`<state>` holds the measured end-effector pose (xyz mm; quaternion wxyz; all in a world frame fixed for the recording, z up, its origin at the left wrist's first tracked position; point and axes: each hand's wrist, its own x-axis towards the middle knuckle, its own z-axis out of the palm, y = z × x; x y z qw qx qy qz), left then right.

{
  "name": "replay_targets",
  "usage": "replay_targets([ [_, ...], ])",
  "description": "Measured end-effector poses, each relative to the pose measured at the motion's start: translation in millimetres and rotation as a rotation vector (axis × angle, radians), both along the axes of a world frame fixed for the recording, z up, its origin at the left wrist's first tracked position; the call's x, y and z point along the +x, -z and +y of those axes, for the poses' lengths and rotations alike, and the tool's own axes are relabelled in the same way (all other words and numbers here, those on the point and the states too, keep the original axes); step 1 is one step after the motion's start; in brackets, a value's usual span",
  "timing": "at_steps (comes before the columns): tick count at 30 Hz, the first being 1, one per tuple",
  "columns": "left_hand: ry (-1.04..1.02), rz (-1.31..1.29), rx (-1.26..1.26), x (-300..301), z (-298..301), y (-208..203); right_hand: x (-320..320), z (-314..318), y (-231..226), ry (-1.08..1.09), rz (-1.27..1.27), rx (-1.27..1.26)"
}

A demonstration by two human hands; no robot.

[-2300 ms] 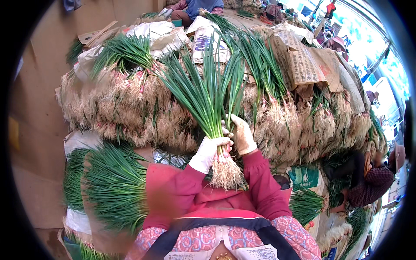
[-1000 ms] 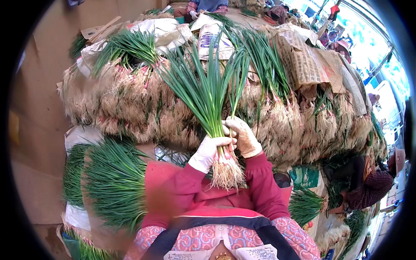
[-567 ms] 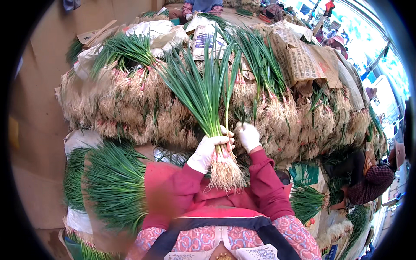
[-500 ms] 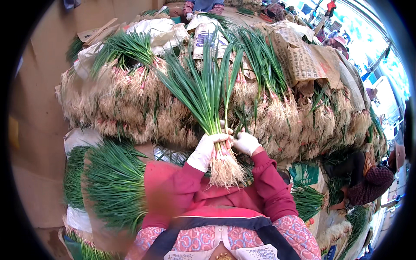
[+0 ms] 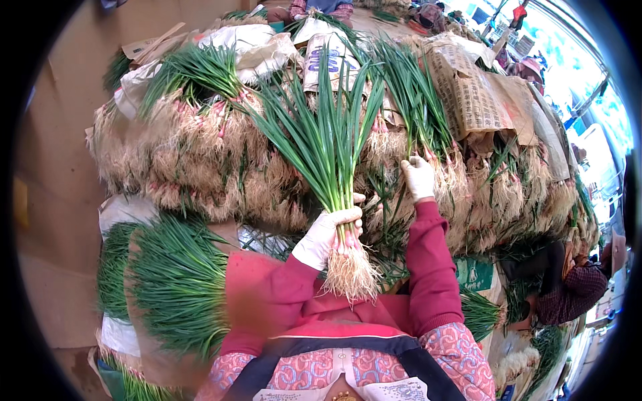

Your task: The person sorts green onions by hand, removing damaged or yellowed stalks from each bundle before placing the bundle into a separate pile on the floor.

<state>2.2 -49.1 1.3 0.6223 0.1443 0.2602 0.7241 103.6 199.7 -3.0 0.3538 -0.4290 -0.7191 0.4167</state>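
The bunch (image 5: 336, 180) is gripped at centre by the fingers (image 5: 346, 215) of the left hand (image 5: 326, 232), leaves toward twelve, roots (image 5: 351, 273) toward six. The right hand (image 5: 420, 178) is held before the pile (image 5: 221, 164) at two o'clock; its grip cannot be told. Stems are best clasped snugly, uncrushed.

Produce-sorting workplace: stacked scallion bundles (image 5: 221, 164), paper sacks (image 5: 476, 100), nearby co-worker (image 5: 570, 292).

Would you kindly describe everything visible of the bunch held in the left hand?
The bunch has long green leaves fanning out at the top, paler stems, pinkish bulbs and shaggy straw-coloured roots. The gloved left hand grips it just above the bulbs, hiding part of the stems. Its roots face the picture's lower edge; the leaves overlap the pile behind, though whether they touch it cannot be told.
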Motion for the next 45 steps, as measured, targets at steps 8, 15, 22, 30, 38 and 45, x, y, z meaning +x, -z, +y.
replay_targets([
  [8, -0.073, 0.164, -0.127, 2, 7, 11, 22, -91, -33, -0.465, 0.125, -0.355],
  [15, -0.067, 0.094, -0.143, 9, 22, 21, 8, -102, -11, -0.429, 0.012, -0.089],
  [22, -0.092, 0.092, -0.146, 11, 13, 6, -3, -34, 2, 0.094, -0.215, 0.381],
  [30, -0.075, 0.026, -0.111, 12, 12, 5, 40, -15, -39, 0.224, -0.435, 0.708],
  [38, -0.033, 0.087, -0.148, 23, 22, 18, 30, -124, -23, -0.341, 0.127, -0.493],
  [45, -0.089, 0.236, -0.217, 17, 13, 9, 34, -133, -7, -0.232, 0.233, -0.374],
])
